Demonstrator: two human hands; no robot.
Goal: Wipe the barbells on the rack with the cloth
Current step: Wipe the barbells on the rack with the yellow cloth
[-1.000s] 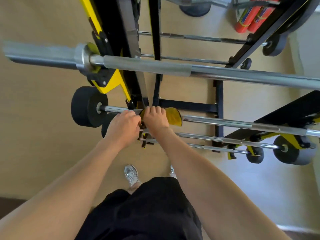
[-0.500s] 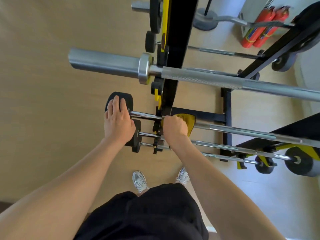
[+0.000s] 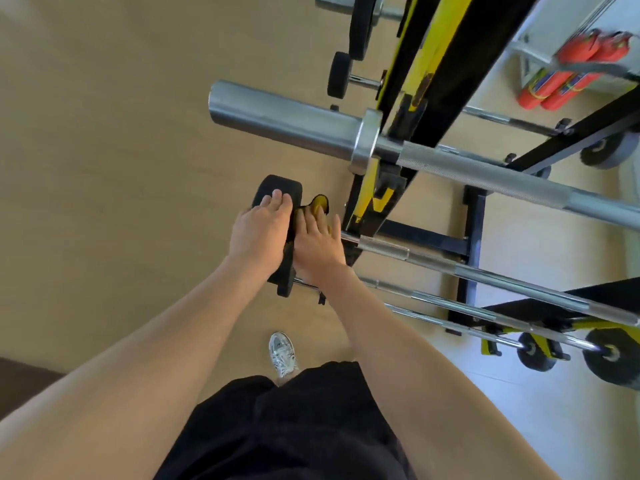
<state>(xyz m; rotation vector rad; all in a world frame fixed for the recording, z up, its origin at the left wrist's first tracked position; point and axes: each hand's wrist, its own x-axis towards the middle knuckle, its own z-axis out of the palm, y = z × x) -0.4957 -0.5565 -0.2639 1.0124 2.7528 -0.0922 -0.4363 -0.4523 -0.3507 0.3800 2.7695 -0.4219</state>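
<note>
Tan floor (image 3: 104,168) lay below. Left hand (image 3: 258,233) rested flat on a black weight (image 3: 277,185). Right hand (image 3: 317,247) pressed flat on the cloth (image 3: 320,203).

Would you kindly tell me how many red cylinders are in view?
2. Both are at upper right beyond the rack: the left cylinder and the right cylinder, side by side. They are blurred; others may be hidden.
</note>
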